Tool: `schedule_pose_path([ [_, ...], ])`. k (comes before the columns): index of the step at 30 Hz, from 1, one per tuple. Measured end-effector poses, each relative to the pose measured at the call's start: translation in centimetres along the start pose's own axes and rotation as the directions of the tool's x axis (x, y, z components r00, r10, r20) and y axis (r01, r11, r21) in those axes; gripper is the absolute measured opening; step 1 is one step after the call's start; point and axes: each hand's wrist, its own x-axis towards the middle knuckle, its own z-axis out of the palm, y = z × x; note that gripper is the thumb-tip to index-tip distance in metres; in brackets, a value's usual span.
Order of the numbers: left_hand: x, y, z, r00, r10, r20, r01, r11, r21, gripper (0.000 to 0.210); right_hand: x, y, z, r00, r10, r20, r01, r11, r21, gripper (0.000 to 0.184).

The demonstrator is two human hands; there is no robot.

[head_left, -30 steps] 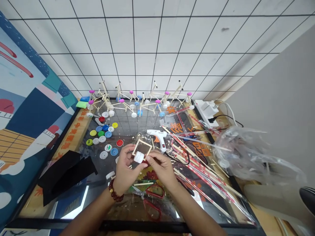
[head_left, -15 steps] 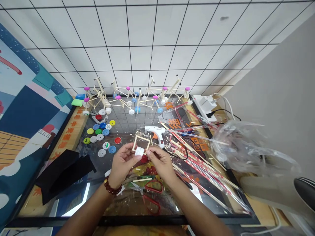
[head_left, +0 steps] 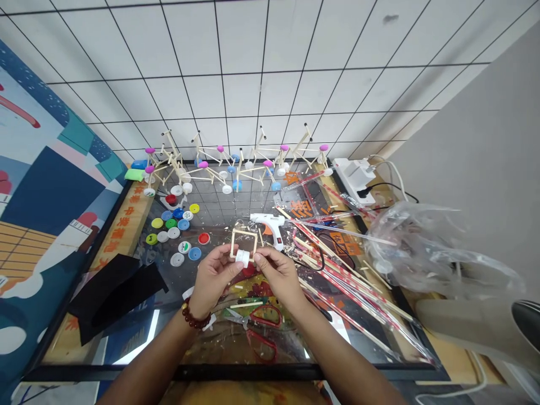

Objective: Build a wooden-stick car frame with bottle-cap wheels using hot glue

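Over the middle of the table, a small square frame of pale wooden sticks point(head_left: 244, 232) is held up between both hands. A white bottle cap point(head_left: 242, 257), perhaps two together, sits at the frame's lower edge. My left hand point(head_left: 214, 277) is closed, its thumb pressed on the cap and its fingers behind the frame's lower left. My right hand point(head_left: 278, 274) pinches the frame's lower right corner between thumb and fingers. Just behind the hands lies a white glue gun point(head_left: 270, 226). Red-handled scissors point(head_left: 264, 320) rest between my forearms.
Small stick models with bottle-cap wheels point(head_left: 236, 184) stand along the back wall. Loose coloured bottle caps point(head_left: 172, 224) lie at left, near folded black card point(head_left: 113, 292). Bagged wooden sticks point(head_left: 350, 292), a power strip point(head_left: 354, 177) and a clear plastic bag point(head_left: 422, 247) are at right.
The view has shifted slightly. The stick frame has tilted a little and stands more squarely toward me; both hands keep their hold on it.
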Motion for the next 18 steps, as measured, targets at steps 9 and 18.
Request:
schedule_pose_path([
  [9, 0.25, 0.31, -0.37, 0.999, 0.022, -0.038, -0.020, 0.998, 0.066, 0.022, 0.13, -0.44, -0.25, 0.999, 0.048, 0.003, -0.048, 0.999, 0.021, 0.028],
  [18, 0.20, 0.78, -0.09, 0.995, -0.076, -0.068, 0.069, 0.993, -0.099, 0.028, -0.10, -0.71, -0.56, 0.991, 0.084, 0.108, -0.089, 0.995, 0.035, 0.023],
])
